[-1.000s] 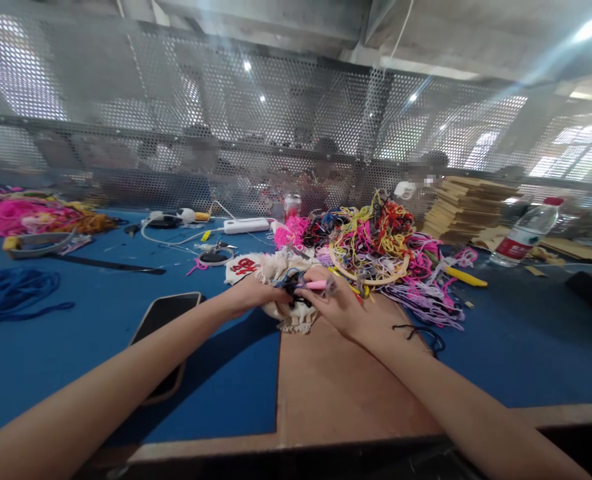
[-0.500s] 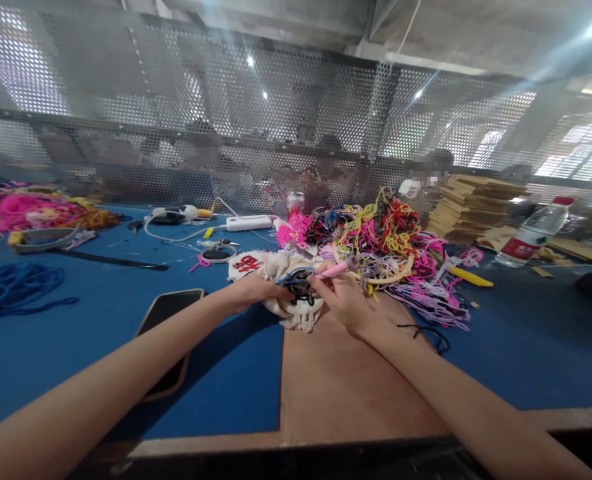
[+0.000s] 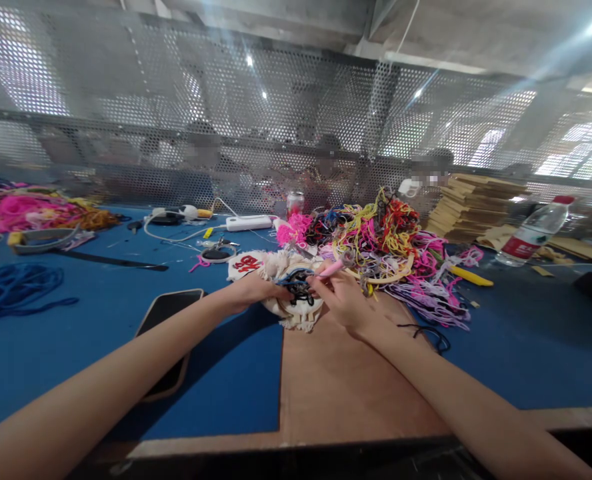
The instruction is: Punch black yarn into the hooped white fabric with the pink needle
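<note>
In front of me is a cream fabric [image 3: 303, 315] with frayed edges, stretched in a round embroidery hoop, with dark yarn loops [image 3: 303, 293] in its middle. My left hand [image 3: 259, 290] is closed on the hoop's left side, thumb on top and the other fingers mostly hidden. Between the fingers of my right hand [image 3: 345, 300] is a pink punch needle [image 3: 332, 269], slanted over the hoop with its tip down at the dark loops. Blue yarn [image 3: 296, 275] lies across the fabric's upper part. A white piece with red stitching [image 3: 246, 265] lies behind my left hand.
A tangled yarn heap [image 3: 376, 233] lies behind the hoop, with a yellow-handled tool [image 3: 471, 277] at its right. A phone [image 3: 169, 313] lies under my left forearm. A bottle [image 3: 536, 233], cardboard stack [image 3: 469, 207], power strip [image 3: 249, 223] and blue yarn [image 3: 16, 287] surround the work.
The punch needle's pink handle has shifted slightly to the left and tilted up a little. My left hand and the hoop look the same.
</note>
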`<act>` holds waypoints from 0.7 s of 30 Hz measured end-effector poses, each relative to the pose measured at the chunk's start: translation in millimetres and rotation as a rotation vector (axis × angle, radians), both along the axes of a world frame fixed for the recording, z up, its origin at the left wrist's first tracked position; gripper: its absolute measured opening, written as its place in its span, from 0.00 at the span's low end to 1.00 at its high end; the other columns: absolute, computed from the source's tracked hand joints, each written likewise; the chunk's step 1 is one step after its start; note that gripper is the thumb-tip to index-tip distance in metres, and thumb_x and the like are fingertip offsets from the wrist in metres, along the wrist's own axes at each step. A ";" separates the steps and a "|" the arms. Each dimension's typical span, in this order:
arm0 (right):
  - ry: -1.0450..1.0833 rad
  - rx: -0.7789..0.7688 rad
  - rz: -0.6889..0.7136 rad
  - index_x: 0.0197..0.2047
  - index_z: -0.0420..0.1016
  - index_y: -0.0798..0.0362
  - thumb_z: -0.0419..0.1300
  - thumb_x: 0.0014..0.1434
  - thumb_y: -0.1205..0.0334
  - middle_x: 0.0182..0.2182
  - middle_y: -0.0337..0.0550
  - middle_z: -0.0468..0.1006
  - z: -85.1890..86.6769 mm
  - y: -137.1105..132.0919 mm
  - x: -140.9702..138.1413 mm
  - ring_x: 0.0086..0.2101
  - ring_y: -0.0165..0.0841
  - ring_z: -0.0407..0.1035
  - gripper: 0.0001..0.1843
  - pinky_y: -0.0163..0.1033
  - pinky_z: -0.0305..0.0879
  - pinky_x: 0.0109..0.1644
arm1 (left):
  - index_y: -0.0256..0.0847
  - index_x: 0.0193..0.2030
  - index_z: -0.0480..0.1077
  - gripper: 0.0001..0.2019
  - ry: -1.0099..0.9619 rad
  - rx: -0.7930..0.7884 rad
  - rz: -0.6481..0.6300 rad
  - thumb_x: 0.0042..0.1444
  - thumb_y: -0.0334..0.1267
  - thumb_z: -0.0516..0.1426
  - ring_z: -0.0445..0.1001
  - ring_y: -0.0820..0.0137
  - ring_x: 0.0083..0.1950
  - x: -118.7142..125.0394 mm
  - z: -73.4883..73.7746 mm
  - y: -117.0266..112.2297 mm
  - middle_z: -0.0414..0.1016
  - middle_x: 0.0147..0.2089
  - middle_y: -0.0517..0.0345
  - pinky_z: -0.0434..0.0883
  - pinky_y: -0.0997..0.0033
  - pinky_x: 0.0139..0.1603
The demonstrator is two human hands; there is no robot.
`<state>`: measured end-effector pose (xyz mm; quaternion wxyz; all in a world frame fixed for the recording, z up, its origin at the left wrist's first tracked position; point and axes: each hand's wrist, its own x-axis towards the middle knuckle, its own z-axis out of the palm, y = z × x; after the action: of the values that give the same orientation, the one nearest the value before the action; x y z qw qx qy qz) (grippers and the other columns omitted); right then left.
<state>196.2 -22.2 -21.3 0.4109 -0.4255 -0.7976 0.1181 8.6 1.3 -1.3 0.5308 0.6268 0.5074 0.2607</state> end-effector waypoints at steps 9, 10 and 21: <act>-0.056 0.091 0.024 0.24 0.62 0.53 0.54 0.57 0.59 0.20 0.34 0.61 -1.0 -1.2 -2.8 0.23 0.26 0.57 0.12 0.32 0.54 0.28 | 0.37 0.33 0.74 0.14 0.100 0.028 0.051 0.34 0.34 0.62 0.75 0.67 0.35 0.7 0.5 -0.5 0.78 0.33 0.58 0.70 0.70 0.40; -0.051 0.095 0.037 0.23 0.62 0.53 0.54 0.56 0.59 0.20 0.34 0.62 -0.7 -1.4 -3.1 0.23 0.26 0.58 0.12 0.32 0.54 0.28 | 0.36 0.34 0.74 0.15 0.109 0.037 0.057 0.33 0.35 0.62 0.75 0.66 0.35 0.7 0.4 -0.7 0.78 0.33 0.57 0.70 0.70 0.40; -0.114 0.052 0.094 0.24 0.59 0.52 0.52 0.57 0.57 0.23 0.37 0.62 4.2 -2.3 -2.9 0.26 0.29 0.60 0.13 0.34 0.56 0.32 | 0.36 0.35 0.72 0.15 0.087 0.041 -0.016 0.36 0.36 0.61 0.75 0.65 0.37 0.4 3.0 -3.5 0.78 0.34 0.56 0.71 0.68 0.40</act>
<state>193.3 -24.4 -17.1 0.3698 -0.3827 -0.8416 0.0919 9.0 -2.2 1.7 0.4974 0.6524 0.5194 0.2393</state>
